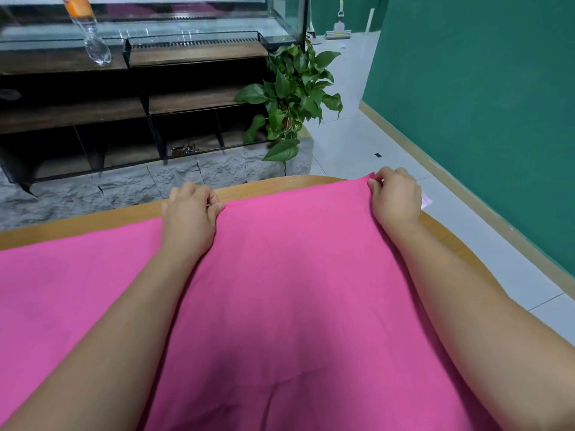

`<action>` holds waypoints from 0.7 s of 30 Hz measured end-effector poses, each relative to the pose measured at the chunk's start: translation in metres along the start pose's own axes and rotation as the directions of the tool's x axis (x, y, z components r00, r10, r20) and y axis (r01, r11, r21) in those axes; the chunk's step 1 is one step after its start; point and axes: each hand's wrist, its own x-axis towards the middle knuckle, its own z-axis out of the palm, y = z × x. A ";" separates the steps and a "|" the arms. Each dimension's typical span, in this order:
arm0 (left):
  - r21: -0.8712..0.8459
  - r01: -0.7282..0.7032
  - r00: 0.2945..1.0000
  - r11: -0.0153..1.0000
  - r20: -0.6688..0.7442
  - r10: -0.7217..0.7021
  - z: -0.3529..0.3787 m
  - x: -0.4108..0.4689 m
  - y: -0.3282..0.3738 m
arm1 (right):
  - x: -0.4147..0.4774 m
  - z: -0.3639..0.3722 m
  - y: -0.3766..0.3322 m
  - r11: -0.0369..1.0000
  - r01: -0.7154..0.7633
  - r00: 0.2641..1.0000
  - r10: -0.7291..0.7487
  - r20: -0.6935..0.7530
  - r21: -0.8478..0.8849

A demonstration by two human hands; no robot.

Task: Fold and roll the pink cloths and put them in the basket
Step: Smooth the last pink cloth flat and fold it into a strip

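A pink cloth [295, 275] is spread flat over the counter [93, 222], covering nearly all of it; only a strip of wood along the far edge and the far right curve is left bare. The cloth's far edge is held in 2 places. The left grip [189, 213] is closed on that edge near the middle of the counter's far edge, fingers curled and the hem pinched against the thumb. The right grip [395, 197] is closed on the cloth's far right corner, pinched between thumb and fingertips, close to the counter's far right edge. Both forearms are laid out over the cloth.

The task is judged to be at an early stage. No roll is seen, and no basket is in view, so nothing can be said to be put away. Whether a fold is already laid cannot be told, since only 1 smooth pink surface is shown, with a faint crease at the near edge. Folding, rolling and placing in the basket are all taken to be left, and other cloths are not seen.
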 end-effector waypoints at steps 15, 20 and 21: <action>0.092 -0.091 0.995 0.992 0.040 0.087 -0.039 -0.051 0.014 | -0.057 -0.032 -0.038 0.947 0.315 0.948 -0.311 0.067 -0.064; 0.150 -0.144 0.984 0.978 0.129 0.125 -0.064 -0.114 -0.002 | -0.131 -0.052 -0.070 0.927 0.366 0.847 -0.367 0.386 0.079; 0.165 -0.126 0.985 0.978 0.138 0.103 -0.070 -0.123 -0.007 | -0.143 -0.054 -0.074 0.924 0.374 0.828 -0.373 0.419 0.082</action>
